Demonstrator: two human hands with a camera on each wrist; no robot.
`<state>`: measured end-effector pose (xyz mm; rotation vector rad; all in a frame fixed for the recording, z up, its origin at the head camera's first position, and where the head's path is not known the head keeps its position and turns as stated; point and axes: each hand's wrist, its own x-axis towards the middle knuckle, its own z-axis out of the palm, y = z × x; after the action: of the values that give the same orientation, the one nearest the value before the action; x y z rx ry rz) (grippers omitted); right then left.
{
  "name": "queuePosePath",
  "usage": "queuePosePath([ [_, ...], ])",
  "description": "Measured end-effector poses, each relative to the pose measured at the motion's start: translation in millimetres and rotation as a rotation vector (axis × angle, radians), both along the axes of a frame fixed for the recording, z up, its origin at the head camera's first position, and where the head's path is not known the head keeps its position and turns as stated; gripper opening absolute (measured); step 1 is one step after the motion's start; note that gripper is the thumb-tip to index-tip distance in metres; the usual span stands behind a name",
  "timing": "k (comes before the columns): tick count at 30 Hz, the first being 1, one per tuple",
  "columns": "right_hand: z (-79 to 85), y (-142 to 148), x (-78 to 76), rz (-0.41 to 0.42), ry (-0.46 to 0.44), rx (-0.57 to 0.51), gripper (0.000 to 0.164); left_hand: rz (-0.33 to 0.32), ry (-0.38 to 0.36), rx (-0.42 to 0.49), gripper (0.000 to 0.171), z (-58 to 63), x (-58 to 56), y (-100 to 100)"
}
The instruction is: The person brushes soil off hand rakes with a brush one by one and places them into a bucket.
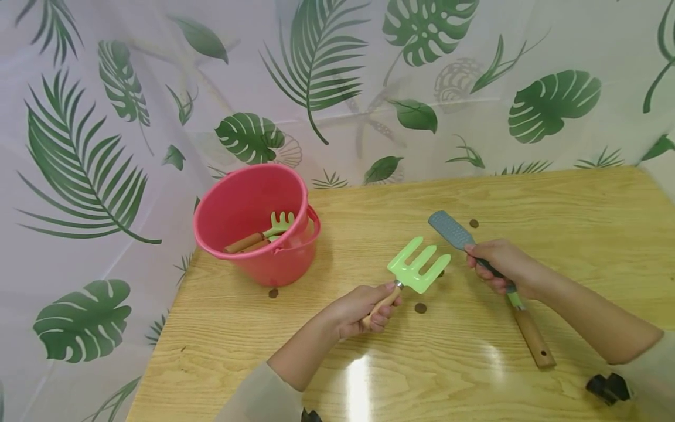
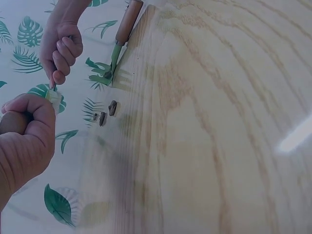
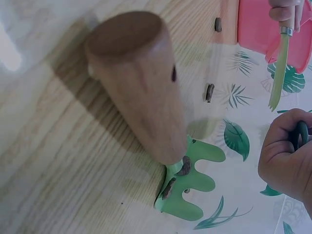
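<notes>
My left hand grips the wooden handle of a light green garden hand fork, its tines pointing up and away over the table. In my right hand is a dark-handled tool with a long, flat grey head dotted all over, like a small brush. The grey head extends forward and left, near the hand fork's tines. Below the right hand lies a second green hand fork, handle towards me. The right wrist view shows brown clumps on its green head, which the right hand mostly covers in the head view.
A pink-red bucket stands at the left of the wooden table, with green tools with wooden handles inside. Small brown pieces are scattered on the tabletop. Behind and at the left hangs a leaf-print curtain.
</notes>
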<state>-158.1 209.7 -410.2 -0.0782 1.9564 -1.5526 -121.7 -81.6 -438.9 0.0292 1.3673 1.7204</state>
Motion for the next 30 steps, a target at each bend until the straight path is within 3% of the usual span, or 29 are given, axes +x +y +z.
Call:
queuePosePath([
  [7, 3.3, 3.1, -0.5, -0.012, 0.019, 0.003, 0.034, -0.012, 0.0, 0.005, 0.035, -1.0, 0.0, 0.4],
  [19, 14.2, -3.1, 3.1, -0.013, -0.003, -0.011, 0.034, 0.031, -0.009, 0.003, 0.037, -1.3, -4.3, 0.1],
  [30, 26.2, -19.2, 23.0, 0.106, -0.098, -0.125, 0.035, 0.036, -0.004, -0.003, 0.037, -4.8, -6.5, 3.3],
])
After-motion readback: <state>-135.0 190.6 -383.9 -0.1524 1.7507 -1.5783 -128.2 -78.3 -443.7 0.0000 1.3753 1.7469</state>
